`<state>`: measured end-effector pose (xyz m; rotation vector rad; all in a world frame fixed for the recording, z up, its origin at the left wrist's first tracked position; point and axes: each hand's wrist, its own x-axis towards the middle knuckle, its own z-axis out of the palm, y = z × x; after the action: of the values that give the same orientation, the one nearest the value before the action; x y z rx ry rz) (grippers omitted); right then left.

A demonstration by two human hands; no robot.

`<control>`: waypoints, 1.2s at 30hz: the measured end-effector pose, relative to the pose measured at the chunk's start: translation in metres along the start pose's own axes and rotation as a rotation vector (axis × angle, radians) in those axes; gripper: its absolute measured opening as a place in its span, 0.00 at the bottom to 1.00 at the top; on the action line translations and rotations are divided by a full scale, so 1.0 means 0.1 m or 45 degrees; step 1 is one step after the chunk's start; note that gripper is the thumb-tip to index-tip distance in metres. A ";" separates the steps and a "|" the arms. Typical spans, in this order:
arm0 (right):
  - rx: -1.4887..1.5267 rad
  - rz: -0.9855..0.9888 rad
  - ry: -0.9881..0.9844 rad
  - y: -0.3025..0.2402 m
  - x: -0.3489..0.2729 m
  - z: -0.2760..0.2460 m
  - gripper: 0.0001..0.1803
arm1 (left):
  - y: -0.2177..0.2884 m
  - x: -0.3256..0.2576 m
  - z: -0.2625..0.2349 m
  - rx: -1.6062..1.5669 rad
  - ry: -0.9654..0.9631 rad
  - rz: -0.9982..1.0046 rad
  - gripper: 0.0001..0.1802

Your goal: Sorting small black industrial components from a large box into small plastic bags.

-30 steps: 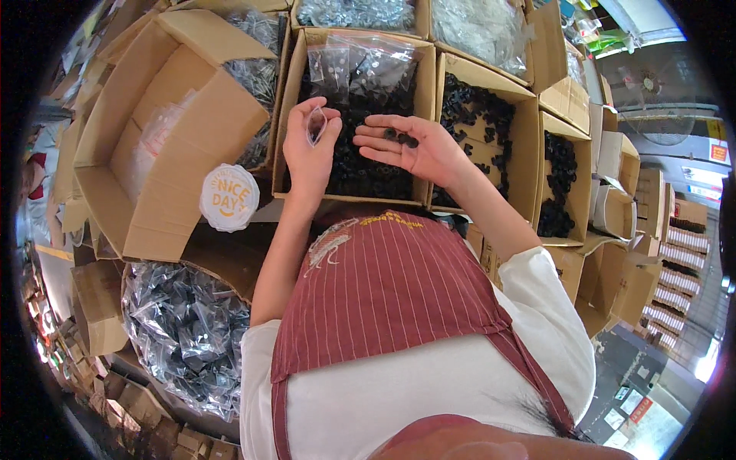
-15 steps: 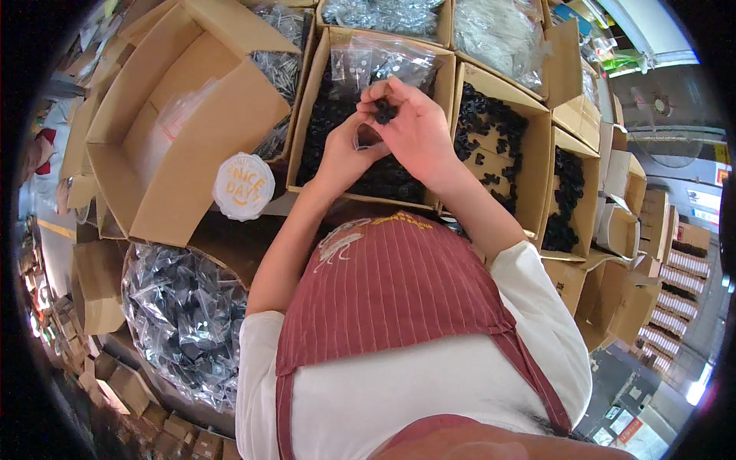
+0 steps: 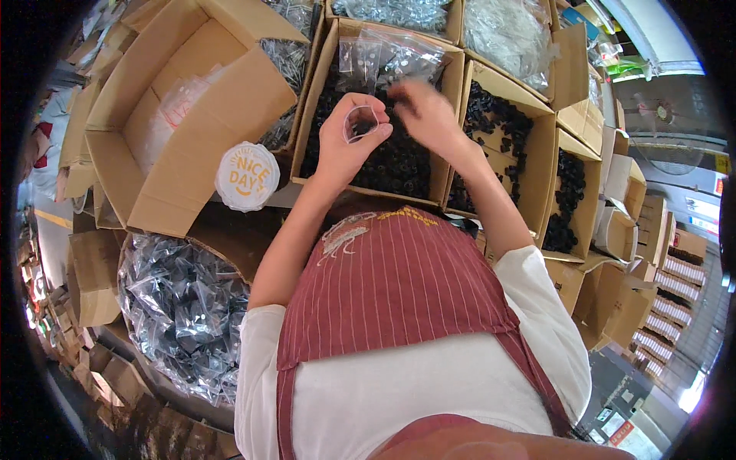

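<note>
The carton of small black parts (image 3: 399,165) sits where it was, and both hands have come apart over it. The left hand (image 3: 345,146) now pinches a small clear bag (image 3: 359,123) open on its own. The right hand (image 3: 425,115) has pulled off to the side, blurred by motion, so whether it carries parts cannot be told. The bag's contents are too small to read.

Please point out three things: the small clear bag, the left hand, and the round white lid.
small clear bag (image 3: 359,123), head view, on its open mouth.
left hand (image 3: 345,146), head view, on its middle.
round white lid (image 3: 247,176), head view, on its top face.
</note>
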<state>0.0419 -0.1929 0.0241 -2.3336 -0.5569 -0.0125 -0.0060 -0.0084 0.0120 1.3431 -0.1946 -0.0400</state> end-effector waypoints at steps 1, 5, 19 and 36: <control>-0.196 0.133 -0.343 0.06 -0.09 0.08 0.22 | -0.01 0.00 0.00 -0.017 0.002 0.027 0.15; -0.386 0.078 -0.891 0.00 -0.38 0.30 0.29 | -0.02 0.00 -0.02 -0.104 -0.001 0.022 0.15; 1.334 0.710 -0.512 -0.05 -0.28 -0.21 0.19 | -0.07 0.01 -0.06 -0.075 0.281 -0.032 0.15; 1.345 0.276 -0.160 -0.57 -0.30 -0.41 0.14 | -0.12 0.03 -0.02 0.059 -0.163 -0.269 0.20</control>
<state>-0.0022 -0.1950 0.0872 -1.3450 -0.2529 0.4282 -0.0021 -0.0093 0.0001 1.4045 -0.1620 -0.3016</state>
